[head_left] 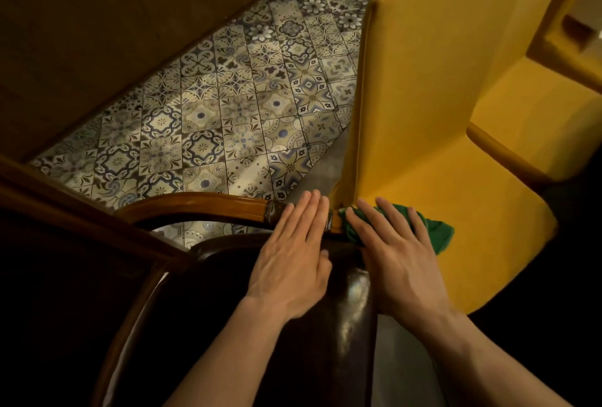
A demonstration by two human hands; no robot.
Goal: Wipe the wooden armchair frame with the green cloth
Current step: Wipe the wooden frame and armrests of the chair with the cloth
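Note:
The wooden armchair frame [208, 206] curves across the lower left, with a dark glossy leather back [329, 335] below it. My left hand [293, 253] lies flat on the frame's right end and the top of the leather back, fingers together, holding nothing. My right hand [394, 256] presses the green cloth [438, 230] down at the frame's right corner, right beside the yellow chair. Most of the cloth is hidden under my fingers; one corner sticks out to the right.
A yellow upholstered chair [423, 107] stands close on the right, touching the frame's corner. Patterned floor tiles [234, 107] run diagonally behind. A wooden wall panel [97, 22] fills the upper left. Another wooden rail [65, 211] crosses the left.

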